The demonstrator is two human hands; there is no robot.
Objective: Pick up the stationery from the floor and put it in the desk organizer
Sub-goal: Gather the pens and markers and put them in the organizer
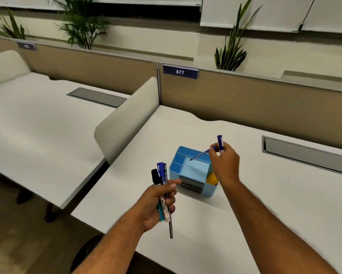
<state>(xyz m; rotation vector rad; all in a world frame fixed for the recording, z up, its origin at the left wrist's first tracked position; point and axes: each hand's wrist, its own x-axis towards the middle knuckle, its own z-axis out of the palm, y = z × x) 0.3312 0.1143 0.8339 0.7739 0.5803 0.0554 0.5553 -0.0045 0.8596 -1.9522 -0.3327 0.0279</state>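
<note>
Two hands hold the stationery above the desk (245, 194). The left hand (158, 204) grips a bundle of markers (162, 194) just near-left of the organizer (194, 190); the right hand (223, 163) pinches a blue marker (220, 142) and a thin pen (199, 155) over it. The barrels are probably light, stiff and smooth, so mid-barrel grips should suit.

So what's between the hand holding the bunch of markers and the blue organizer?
Only bare white desk shows between the left hand and the organizer in the head view.
</note>
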